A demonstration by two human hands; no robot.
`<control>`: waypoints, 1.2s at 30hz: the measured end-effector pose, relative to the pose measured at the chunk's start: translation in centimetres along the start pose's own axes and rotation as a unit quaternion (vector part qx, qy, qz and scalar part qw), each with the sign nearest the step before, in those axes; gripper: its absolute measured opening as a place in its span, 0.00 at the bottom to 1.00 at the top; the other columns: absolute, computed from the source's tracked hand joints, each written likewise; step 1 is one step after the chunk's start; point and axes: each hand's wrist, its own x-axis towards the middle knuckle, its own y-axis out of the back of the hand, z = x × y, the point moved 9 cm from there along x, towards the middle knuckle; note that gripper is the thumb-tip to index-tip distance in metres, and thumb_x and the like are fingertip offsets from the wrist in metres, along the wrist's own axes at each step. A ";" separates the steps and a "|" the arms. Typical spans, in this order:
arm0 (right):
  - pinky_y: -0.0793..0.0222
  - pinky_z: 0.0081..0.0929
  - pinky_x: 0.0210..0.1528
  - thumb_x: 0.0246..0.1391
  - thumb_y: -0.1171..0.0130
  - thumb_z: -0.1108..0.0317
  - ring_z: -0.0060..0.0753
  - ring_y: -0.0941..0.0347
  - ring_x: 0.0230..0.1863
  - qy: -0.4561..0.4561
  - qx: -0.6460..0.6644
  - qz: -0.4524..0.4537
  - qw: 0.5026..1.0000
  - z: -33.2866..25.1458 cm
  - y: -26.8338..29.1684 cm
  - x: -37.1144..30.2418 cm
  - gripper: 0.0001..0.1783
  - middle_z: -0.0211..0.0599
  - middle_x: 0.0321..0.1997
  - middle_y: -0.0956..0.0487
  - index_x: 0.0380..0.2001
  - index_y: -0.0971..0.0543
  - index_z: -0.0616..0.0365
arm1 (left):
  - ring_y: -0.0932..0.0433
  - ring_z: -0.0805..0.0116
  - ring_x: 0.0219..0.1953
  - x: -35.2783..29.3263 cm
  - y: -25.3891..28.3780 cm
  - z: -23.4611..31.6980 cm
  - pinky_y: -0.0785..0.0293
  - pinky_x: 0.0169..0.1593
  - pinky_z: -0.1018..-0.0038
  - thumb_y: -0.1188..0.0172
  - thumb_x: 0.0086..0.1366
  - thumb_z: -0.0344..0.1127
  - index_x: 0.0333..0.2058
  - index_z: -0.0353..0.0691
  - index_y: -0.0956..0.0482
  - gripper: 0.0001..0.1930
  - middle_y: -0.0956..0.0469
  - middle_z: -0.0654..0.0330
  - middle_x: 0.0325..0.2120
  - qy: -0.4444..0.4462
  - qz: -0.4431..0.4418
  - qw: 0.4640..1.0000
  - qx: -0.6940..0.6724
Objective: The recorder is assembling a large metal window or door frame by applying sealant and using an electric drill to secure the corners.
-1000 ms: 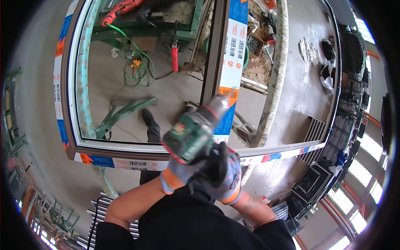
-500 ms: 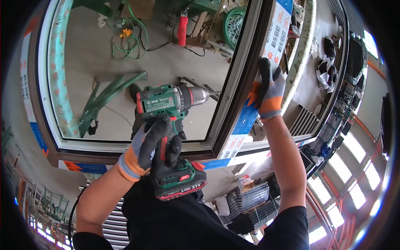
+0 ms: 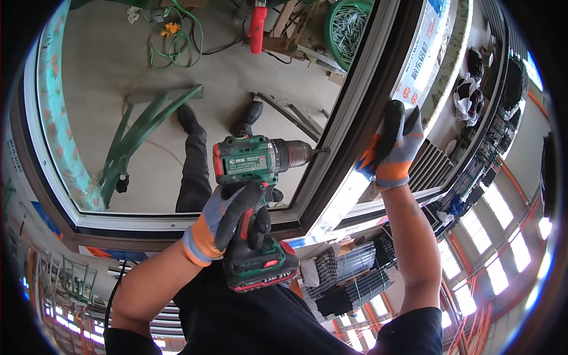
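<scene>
My left hand (image 3: 228,219), in a grey and orange glove with black fingers, is closed around the handle of a green and black cordless drill (image 3: 247,158). Its battery sits below my fist, and the chuck points right. The bit's tip meets the inner side of a dark brown window frame (image 3: 349,127), at the right bar. My right hand (image 3: 399,145), gloved alike, grips the outer side of that same bar, fingers pointing away from me. Printed protective film (image 3: 417,71) covers the bar's outer face. Part of the right hand's grip is hidden.
Through the frame show my legs, a green metal stand (image 3: 139,133), a coiled green cord (image 3: 177,50), a red-handled tool (image 3: 257,29) and a green basket of screws (image 3: 349,32). A teal wrapped roll (image 3: 56,112) lies along the left. Stacked profiles (image 3: 355,266) stand behind.
The drill has moved slightly right, and its bit now meets the frame's inner side. My view has shifted, showing more of my legs. Both hands keep their holds.
</scene>
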 end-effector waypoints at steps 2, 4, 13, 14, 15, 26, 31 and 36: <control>0.32 0.18 0.32 0.63 0.42 0.62 0.15 0.28 0.32 0.041 -0.013 -0.013 0.999 -0.2 0.2 0.2 0.13 0.26 0.34 0.22 0.44 0.23 0.59 | 0.23 0.71 0.22 0.1 0.3 -0.1 0.26 0.23 0.75 0.40 0.66 0.43 0.46 0.38 0.28 0.17 0.24 0.60 0.27 0.007 0.021 1.000 -0.018; 0.31 0.19 0.37 0.63 0.41 0.62 0.17 0.28 0.35 0.013 -0.040 -0.009 0.999 0.3 0.5 0.3 0.13 0.27 0.36 0.21 0.45 0.23 0.59 | 0.22 0.71 0.23 -0.1 -0.1 0.3 0.26 0.23 0.75 0.40 0.66 0.42 0.47 0.38 0.28 0.16 0.23 0.61 0.28 0.014 0.048 0.999 0.005; 0.29 0.21 0.43 0.62 0.40 0.66 0.19 0.26 0.40 -0.015 0.023 -0.025 0.999 0.8 0.3 -0.1 0.14 0.28 0.41 0.21 0.48 0.24 0.59 | 0.21 0.70 0.26 0.3 0.8 0.6 0.24 0.26 0.74 0.47 0.70 0.41 0.47 0.36 0.27 0.15 0.21 0.57 0.30 -0.064 0.073 0.988 0.120; 0.29 0.21 0.43 0.62 0.40 0.66 0.19 0.26 0.40 -0.016 0.022 -0.023 0.999 0.7 0.4 -0.1 0.14 0.28 0.41 0.21 0.48 0.24 0.59 | 0.22 0.72 0.26 0.2 0.3 0.5 0.25 0.26 0.76 0.44 0.69 0.38 0.46 0.36 0.25 0.13 0.22 0.60 0.30 -0.047 0.058 0.993 0.087; 0.30 0.21 0.43 0.61 0.40 0.66 0.19 0.26 0.40 -0.021 0.033 -0.022 0.999 0.6 0.4 -0.1 0.14 0.28 0.41 0.21 0.48 0.24 0.59 | 0.22 0.72 0.26 0.2 0.0 0.6 0.25 0.26 0.76 0.44 0.69 0.38 0.46 0.36 0.25 0.13 0.22 0.60 0.30 -0.045 0.057 0.994 0.087; 0.27 0.24 0.44 0.57 0.37 0.70 0.23 0.24 0.38 -0.019 0.057 -0.018 0.998 0.1 0.0 -0.1 0.14 0.35 0.37 0.20 0.44 0.26 0.63 | 0.25 0.70 0.19 -1.2 -0.9 1.6 0.32 0.18 0.75 0.42 0.66 0.34 0.43 0.38 0.28 0.10 0.25 0.60 0.27 -0.087 0.101 0.990 0.047; 0.27 0.23 0.43 0.57 0.37 0.70 0.23 0.24 0.37 -0.005 0.026 -0.035 0.999 0.0 -0.1 0.1 0.14 0.35 0.37 0.19 0.44 0.26 0.63 | 0.25 0.70 0.18 -0.7 0.6 1.8 0.31 0.17 0.76 0.41 0.66 0.37 0.44 0.39 0.29 0.12 0.24 0.60 0.27 -0.054 0.101 0.991 0.068; 0.29 0.21 0.43 0.59 0.39 0.68 0.20 0.26 0.38 0.003 0.026 -0.049 0.998 -0.2 -0.2 0.0 0.14 0.32 0.39 0.20 0.46 0.25 0.61 | 0.26 0.70 0.18 -0.4 0.3 1.4 0.32 0.17 0.75 0.41 0.67 0.37 0.44 0.39 0.29 0.12 0.25 0.60 0.27 -0.028 0.089 0.993 0.074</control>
